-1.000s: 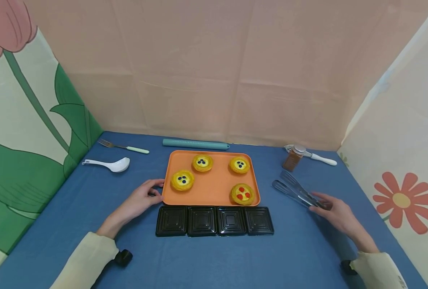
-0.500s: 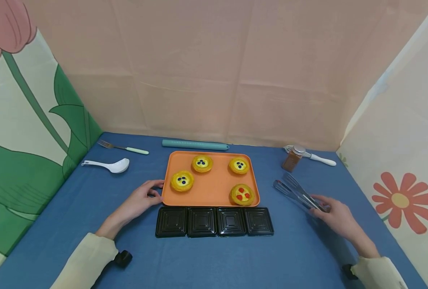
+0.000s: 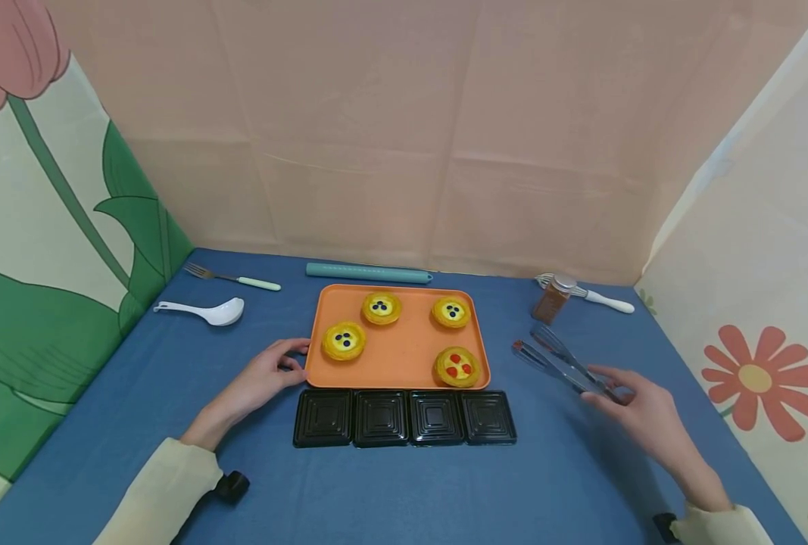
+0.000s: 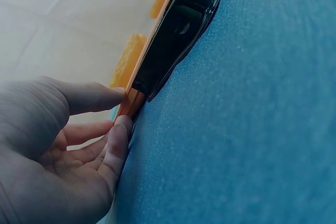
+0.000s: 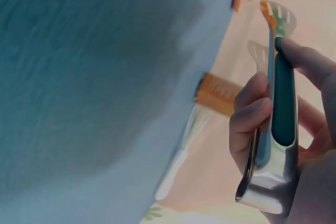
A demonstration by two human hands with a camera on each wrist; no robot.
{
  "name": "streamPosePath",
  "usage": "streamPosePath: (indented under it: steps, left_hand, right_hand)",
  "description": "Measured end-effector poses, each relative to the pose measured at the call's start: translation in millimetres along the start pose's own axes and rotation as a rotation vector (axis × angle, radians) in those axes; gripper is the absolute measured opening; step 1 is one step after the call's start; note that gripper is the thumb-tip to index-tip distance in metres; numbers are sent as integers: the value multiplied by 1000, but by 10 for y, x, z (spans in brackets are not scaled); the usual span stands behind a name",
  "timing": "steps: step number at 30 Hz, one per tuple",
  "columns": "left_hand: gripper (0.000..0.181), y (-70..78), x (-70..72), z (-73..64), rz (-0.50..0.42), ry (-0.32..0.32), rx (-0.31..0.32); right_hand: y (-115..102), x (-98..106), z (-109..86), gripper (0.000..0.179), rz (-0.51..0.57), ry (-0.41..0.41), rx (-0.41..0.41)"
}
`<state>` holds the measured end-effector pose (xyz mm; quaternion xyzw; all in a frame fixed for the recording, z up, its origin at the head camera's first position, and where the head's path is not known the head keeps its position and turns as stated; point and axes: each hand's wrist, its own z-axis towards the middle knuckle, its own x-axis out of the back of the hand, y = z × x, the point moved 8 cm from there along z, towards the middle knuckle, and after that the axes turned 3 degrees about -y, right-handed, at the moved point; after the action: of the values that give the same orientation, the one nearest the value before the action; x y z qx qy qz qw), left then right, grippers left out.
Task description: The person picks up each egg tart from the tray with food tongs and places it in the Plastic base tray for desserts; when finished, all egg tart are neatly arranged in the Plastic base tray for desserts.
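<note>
My left hand (image 3: 265,378) pinches the left edge of an orange tray (image 3: 404,356); the left wrist view shows the thumb on the rim and fingers below it. On the tray sit three tarts with dark berries, such as the left tart (image 3: 344,341), and a tart with red pieces (image 3: 457,367) at its front right. Right of the tray, my right hand (image 3: 638,405) holds metal serving tongs (image 5: 283,98) above the cloth, thumb on one arm and fingers on the other. The tongs' slotted ends stand apart, with nothing between them.
A black four-part tray (image 3: 407,418) lies directly before the orange tray. Behind it is a teal rolling pin (image 3: 369,272). A fork (image 3: 233,277) and white spoon (image 3: 202,310) lie left; a brown shaker jar (image 3: 554,299) and whisk (image 3: 604,300) are back right.
The tongs' arms have spread a little wider, and my right wrist has shifted slightly towards the front right. My left hand, the tray and the tarts look unmoved.
</note>
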<state>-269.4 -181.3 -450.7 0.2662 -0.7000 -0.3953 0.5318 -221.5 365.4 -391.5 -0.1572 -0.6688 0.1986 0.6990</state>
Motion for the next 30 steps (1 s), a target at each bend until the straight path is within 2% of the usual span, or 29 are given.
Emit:
streamPosePath:
  steps: [5,8,14,23,30]
  left_hand:
    - [57,0,3,-3,-1,3,0]
    - [57,1,1,-3,-3,2,-1]
    - [57,5,9,-6,-4,4,-10]
    - [58,-10,9,-3,0,2,-8]
    - [58,-13,6,1,10,7,-9]
  right_hand:
    - [-234,34,-74,52,-6,13,76]
    - [-353,28,-112,51,-46,3,110]
    - [-519,-7,-169,50,-77,-26,137]
    - [-684,-132,-204,45,-83,-64,219]
    - [-708,-243,-147,44,-104,-104,207]
